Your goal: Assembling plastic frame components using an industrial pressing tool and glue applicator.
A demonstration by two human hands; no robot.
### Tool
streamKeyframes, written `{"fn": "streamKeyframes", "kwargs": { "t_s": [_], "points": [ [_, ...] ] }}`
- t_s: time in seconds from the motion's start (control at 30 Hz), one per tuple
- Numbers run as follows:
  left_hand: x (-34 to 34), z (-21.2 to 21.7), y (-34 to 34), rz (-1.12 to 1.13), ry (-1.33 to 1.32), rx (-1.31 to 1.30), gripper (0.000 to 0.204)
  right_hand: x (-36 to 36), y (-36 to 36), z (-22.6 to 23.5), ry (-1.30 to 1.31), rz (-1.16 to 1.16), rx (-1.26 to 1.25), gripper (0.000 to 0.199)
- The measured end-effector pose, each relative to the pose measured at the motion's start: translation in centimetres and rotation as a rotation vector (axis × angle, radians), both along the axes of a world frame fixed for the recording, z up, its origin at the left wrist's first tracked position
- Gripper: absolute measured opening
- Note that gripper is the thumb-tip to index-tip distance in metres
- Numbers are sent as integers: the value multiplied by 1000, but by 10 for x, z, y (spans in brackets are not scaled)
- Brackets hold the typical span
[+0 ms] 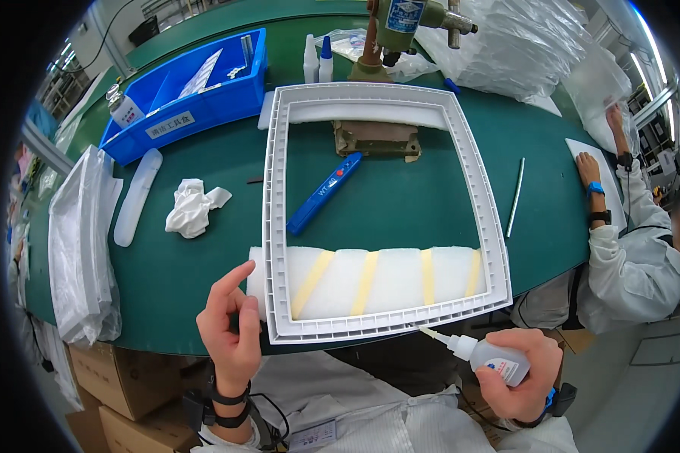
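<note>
Head view. The white frame [277, 189] occupies the picture's centre, its lower part over a foam roll [395, 272]. Lower right: the right hand [535, 377] is wrapped around a bottle [499, 362], nozzle at the frame's lower bar. Lower left: the left hand [233, 336], fingers parted, beside the roll's end. Upper left: blue tray [227, 104].

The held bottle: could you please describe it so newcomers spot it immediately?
Find the large white frame over the green table. At its near edge, the right hand holds a translucent bottle, tilted with its thin nozzle toward the frame, unlike the two upright bottles beyond.
</note>
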State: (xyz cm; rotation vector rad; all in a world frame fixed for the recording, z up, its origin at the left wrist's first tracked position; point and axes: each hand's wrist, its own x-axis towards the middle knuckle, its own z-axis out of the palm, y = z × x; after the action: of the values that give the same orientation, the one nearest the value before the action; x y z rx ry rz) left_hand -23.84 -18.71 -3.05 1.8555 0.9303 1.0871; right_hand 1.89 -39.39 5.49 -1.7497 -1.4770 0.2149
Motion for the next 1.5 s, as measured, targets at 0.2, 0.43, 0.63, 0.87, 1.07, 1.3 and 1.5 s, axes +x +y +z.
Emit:
{"fn": "streamKeyframes", "kwargs": {
  "t_s": [0.2, 0.43, 0.63, 0.87, 1.07, 1.3, 1.5],
  "points": [
    [-1, -1, 0, 11, -50, -3, 37, 6, -13, -16, 308, -85, -66, 37],
    [0, -3, 1, 35, -156, -124, 32, 23, -5, -32, 982, -53, 34, 36],
    [-2, 1, -1, 50, -136, -141, 28, 46, 29, 6, 993, 92, -75, 38],
    [3, -4, 3, 53, -134, -210, 24, 63, 110, 19, 836, 258, -215, 36],
    [0, 1, 4, 57, -139, -154, 24, 63, 176, -7, 721, 332, -354, 33],
    [-1, -2, 1, 75, -134, -166, 23, 43, 240, -32, 507, 437, -231, 34],
    [1, 0, -1, 64, -143, -179, 23, 34, 285, -61, 345, 408, -219, 38]
  ]
}}
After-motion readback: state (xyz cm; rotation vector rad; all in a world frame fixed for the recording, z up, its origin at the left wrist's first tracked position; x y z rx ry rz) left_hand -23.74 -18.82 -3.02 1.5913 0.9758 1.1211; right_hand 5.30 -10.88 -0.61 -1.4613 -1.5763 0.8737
